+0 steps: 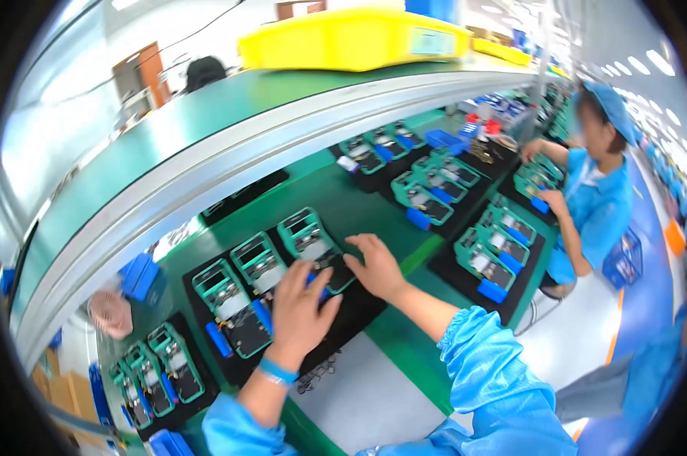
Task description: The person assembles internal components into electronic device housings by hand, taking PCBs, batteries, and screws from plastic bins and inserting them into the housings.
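Three green plastic housings with circuit boards and blue parts inside lie in a row on a black mat (pixel 356 313) in front of me. Over the lower ends of the middle housing (pixel 254 254) and the right housing (pixel 302 228), my left hand (pixel 302 311) is spread, a blue band on its wrist. It partly covers both, and whether its fingertips touch them I cannot tell. My right hand (pixel 378 267) is beside the right housing, fingers apart, nothing visible in it. The left housing (pixel 226 296) lies uncovered, with a blue cylindrical piece (pixel 219 340) at its side.
A shelf edge (pixel 229 144) crosses ahead, with a yellow bin (pixel 351 42) on top. More housings (pixel 172 361) rest on a mat at left, near a pink basket (pixel 110 313). At right, a co-worker (pixel 598 197) handles another housing (pixel 537 176). Small metal parts (pixel 317 374) lie nearby.
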Motion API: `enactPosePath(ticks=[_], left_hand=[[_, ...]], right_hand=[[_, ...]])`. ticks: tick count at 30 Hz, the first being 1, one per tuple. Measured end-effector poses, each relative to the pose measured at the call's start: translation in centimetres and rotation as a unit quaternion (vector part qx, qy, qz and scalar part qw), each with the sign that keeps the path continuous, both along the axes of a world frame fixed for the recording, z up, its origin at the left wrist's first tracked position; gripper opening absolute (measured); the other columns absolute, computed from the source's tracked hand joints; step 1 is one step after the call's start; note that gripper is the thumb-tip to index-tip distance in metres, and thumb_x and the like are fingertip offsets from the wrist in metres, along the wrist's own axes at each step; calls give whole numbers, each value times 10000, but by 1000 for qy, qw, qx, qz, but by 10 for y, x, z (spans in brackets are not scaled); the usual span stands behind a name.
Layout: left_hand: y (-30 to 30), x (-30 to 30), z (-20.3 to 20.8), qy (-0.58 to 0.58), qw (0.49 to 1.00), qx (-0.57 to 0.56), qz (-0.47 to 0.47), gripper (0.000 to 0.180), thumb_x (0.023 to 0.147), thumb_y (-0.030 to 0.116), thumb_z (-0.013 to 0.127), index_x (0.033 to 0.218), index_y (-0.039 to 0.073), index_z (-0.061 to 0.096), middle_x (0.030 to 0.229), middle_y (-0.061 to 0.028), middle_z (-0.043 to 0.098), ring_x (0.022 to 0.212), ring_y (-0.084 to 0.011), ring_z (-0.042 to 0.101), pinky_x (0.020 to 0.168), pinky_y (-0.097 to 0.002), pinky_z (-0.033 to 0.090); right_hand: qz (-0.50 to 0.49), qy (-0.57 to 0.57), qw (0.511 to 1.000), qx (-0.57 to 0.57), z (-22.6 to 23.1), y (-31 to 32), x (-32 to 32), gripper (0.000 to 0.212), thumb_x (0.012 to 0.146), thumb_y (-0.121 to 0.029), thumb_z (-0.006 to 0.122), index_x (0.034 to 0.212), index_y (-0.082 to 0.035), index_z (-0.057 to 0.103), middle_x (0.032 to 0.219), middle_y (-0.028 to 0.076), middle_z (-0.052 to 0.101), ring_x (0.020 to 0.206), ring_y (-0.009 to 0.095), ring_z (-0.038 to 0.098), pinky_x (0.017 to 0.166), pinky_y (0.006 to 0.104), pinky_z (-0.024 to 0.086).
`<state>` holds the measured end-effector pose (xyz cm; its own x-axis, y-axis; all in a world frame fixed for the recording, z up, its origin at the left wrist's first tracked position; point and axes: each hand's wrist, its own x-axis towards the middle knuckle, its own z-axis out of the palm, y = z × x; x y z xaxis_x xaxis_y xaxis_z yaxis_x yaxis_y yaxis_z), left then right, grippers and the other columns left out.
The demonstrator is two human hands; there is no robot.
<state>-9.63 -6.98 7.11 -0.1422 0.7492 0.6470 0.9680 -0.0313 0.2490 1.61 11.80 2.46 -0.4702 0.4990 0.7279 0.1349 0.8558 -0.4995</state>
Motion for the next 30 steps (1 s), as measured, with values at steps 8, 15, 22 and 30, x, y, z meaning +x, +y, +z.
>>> enactPosePath(ticks=[8, 15, 22, 30], left_hand=[[-143, -56, -22, -155, 954, 113, 230, 485, 978, 148, 625, 1433, 24, 511, 1530, -196, 419, 1396, -313, 432, 1167, -409, 323], [-179, -118, -91, -665, 727, 136, 103, 283, 1008, 238, 624, 1192, 23, 634, 965, -31, 655, 860, -154, 616, 762, -320, 516], [-143, -51, -43, -617, 762, 152, 129, 324, 1044, 210, 563, 1267, -25, 575, 1124, -73, 656, 1024, -174, 626, 894, -316, 513], [-152, 20, 14, -565, 807, 149, 89, 403, 1061, 213, 540, 1347, -63, 481, 1198, -86, 599, 1089, -149, 545, 972, -279, 422]], right_hand=[[38, -48, 963, -263, -23, -7, 55, 383, 1010, -303, 531, 1246, -20, 638, 1170, 210, 690, 1106, 388, 648, 944, 432, 511], [18, -46, 960, -277, -37, 0, 28, 341, 985, -292, 542, 1089, -6, 695, 1047, 222, 702, 1048, 401, 655, 899, 426, 519], [-60, -6, 966, -252, -4, -13, 67, 266, 980, -254, 562, 1036, -49, 722, 1020, 220, 711, 1013, 426, 663, 860, 484, 537], [-85, 8, 956, -282, 29, -39, 149, 320, 987, -247, 577, 1140, 10, 692, 1035, 227, 716, 1012, 370, 688, 861, 413, 527]])
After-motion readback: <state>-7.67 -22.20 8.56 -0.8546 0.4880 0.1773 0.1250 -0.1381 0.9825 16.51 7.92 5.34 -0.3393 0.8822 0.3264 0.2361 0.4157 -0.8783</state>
